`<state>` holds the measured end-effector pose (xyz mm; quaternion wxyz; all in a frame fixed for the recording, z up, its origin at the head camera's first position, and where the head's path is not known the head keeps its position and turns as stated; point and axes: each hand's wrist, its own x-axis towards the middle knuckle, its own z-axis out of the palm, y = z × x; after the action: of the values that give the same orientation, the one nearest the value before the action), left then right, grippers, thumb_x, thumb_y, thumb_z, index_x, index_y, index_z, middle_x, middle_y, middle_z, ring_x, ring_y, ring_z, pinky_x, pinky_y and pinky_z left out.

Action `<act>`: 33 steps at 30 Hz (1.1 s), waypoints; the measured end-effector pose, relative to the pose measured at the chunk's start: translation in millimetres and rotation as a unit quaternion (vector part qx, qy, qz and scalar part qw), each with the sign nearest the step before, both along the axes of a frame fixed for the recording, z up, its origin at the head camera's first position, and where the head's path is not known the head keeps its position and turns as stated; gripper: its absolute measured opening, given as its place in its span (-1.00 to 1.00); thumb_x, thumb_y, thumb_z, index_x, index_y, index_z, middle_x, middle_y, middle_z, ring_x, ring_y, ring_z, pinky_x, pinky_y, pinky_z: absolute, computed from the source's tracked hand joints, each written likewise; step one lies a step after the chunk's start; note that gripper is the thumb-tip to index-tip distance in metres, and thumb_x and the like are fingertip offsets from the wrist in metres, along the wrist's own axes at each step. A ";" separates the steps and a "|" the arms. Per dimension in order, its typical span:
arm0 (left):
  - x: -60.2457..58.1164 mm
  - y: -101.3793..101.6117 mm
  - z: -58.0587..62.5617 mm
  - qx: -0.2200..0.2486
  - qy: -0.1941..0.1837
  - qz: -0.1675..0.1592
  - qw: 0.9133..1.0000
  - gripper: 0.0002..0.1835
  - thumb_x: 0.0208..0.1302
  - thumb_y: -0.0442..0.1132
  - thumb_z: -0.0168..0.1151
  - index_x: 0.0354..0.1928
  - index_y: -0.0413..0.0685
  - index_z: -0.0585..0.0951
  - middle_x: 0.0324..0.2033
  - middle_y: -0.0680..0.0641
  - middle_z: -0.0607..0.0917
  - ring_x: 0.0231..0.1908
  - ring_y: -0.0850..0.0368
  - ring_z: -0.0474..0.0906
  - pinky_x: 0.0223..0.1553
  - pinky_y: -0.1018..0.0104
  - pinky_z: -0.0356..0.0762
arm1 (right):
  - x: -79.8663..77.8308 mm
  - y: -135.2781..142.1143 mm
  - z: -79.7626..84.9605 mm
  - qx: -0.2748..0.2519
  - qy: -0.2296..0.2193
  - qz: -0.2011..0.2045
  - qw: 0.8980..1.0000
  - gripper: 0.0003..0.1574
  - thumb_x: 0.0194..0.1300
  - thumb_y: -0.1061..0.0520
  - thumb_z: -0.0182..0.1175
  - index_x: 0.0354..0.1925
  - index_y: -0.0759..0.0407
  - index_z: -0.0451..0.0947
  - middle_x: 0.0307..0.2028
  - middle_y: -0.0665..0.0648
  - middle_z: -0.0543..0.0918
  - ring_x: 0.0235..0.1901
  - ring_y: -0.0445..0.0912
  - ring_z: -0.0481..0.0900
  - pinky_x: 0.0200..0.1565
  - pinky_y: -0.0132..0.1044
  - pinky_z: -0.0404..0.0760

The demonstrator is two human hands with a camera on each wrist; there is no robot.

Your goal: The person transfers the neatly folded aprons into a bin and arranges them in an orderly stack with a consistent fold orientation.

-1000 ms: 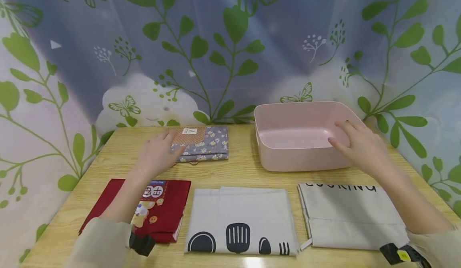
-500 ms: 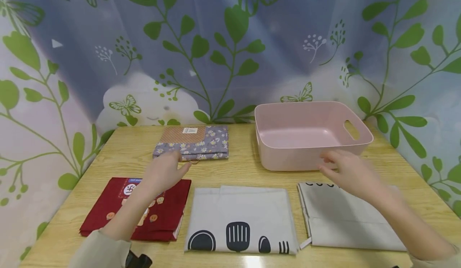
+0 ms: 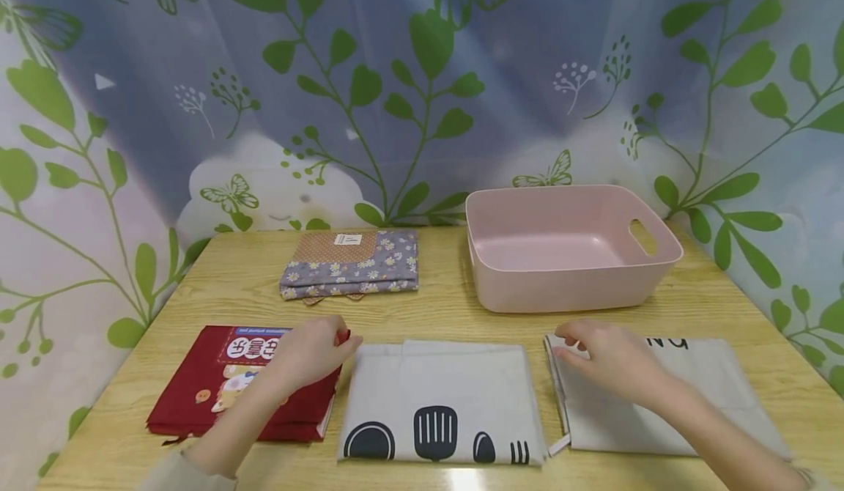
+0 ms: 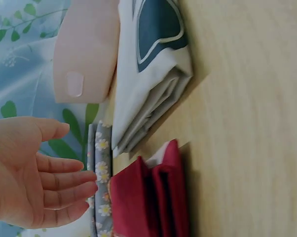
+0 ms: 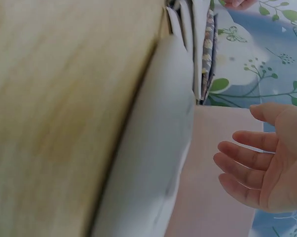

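Just below the hands [image 3: 311, 355] [image 3: 613, 357], folded cloths [image 3: 198, 381] [image 3: 623, 426]

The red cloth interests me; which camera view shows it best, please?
The head view, as it shows the red cloth from above with its printed top, though the left forearm covers part. The left wrist view shows mainly its folded end; the right wrist view shows none.

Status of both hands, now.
Left hand: open, holding nothing, above the red folded cloth.
Right hand: open, holding nothing, above the rightmost pale folded cloth.
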<state>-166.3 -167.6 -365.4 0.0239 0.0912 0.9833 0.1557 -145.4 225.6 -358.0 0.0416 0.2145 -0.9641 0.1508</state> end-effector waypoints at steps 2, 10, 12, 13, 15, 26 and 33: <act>3.1 1.1 -3.4 0.016 -0.014 0.005 1.000 -0.70 0.20 0.01 0.19 -0.52 -0.03 0.47 -0.75 0.07 0.37 -0.68 0.17 0.28 -0.71 0.35 0.11 | 1.3 -2.2 -3.4 -0.008 -0.013 0.000 1.000 -0.70 0.20 0.02 0.23 -0.14 0.15 0.60 -0.35 -0.01 0.64 -0.37 -0.11 0.57 -0.40 -0.20 0.56; 9.9 1.7 -12.0 0.054 -0.049 0.003 0.997 -0.73 0.21 -0.03 0.21 -0.31 -0.11 0.59 -0.68 0.10 0.48 -0.63 0.22 0.37 -0.62 0.34 0.30 | 8.2 -10.3 -15.4 -0.031 -0.079 -0.012 0.996 -0.72 0.20 0.02 0.23 -0.16 0.13 0.61 -0.44 -0.13 0.59 -0.48 -0.27 0.47 -0.47 -0.33 0.47; 11.2 0.9 -12.9 0.070 -0.054 0.002 0.996 -0.71 0.20 -0.05 0.22 -0.24 -0.16 0.59 -0.64 0.09 0.50 -0.61 0.23 0.39 -0.56 0.33 0.35 | 10.2 -12.7 -16.9 -0.031 -0.090 -0.015 0.995 -0.71 0.19 0.01 0.23 -0.15 0.14 0.61 -0.44 -0.12 0.58 -0.47 -0.27 0.47 -0.46 -0.33 0.47; 11.8 0.6 -13.2 0.078 -0.056 0.002 0.995 -0.70 0.20 -0.06 0.22 -0.21 -0.18 0.59 -0.62 0.08 0.51 -0.60 0.23 0.40 -0.54 0.32 0.36 | 11.0 -13.7 -17.5 -0.031 -0.093 -0.017 0.995 -0.71 0.19 0.01 0.24 -0.16 0.14 0.61 -0.43 -0.12 0.59 -0.46 -0.26 0.48 -0.44 -0.32 0.48; 12.6 0.1 -13.8 0.097 -0.062 0.004 0.993 -0.68 0.19 -0.08 0.23 -0.17 -0.21 0.58 -0.58 0.07 0.52 -0.56 0.23 0.41 -0.48 0.31 0.39 | 12.4 -15.6 -18.2 -0.035 -0.099 -0.019 0.994 -0.68 0.17 0.01 0.25 -0.15 0.16 0.61 -0.41 -0.10 0.59 -0.43 -0.23 0.49 -0.41 -0.30 0.51; 17.4 -2.3 -17.3 0.241 -0.154 0.041 0.957 -0.52 0.25 -0.10 0.19 0.07 -0.33 0.46 -0.41 -0.06 0.59 -0.46 0.14 0.53 -0.41 0.27 0.53 | 12.8 -19.4 -19.0 -0.110 -0.182 -0.004 0.977 -0.60 0.21 0.05 0.21 -0.07 0.30 0.54 -0.35 -0.01 0.62 -0.34 -0.11 0.56 -0.31 -0.22 0.57; 21.1 -0.3 -16.4 0.296 -0.201 0.059 0.932 -0.44 0.28 -0.09 0.16 0.15 -0.39 0.36 -0.29 -0.12 0.59 -0.38 0.09 0.53 -0.32 0.19 0.59 | 13.6 -25.4 -22.5 -0.105 -0.187 0.001 0.977 -0.55 0.15 0.09 0.26 -0.06 0.36 0.53 -0.33 0.09 0.65 -0.31 -0.04 0.59 -0.27 -0.15 0.59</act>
<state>-145.1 -167.9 -381.8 0.1841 0.0027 0.8706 0.4561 -131.8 200.3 -380.5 -0.1174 0.1775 -0.9335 0.2887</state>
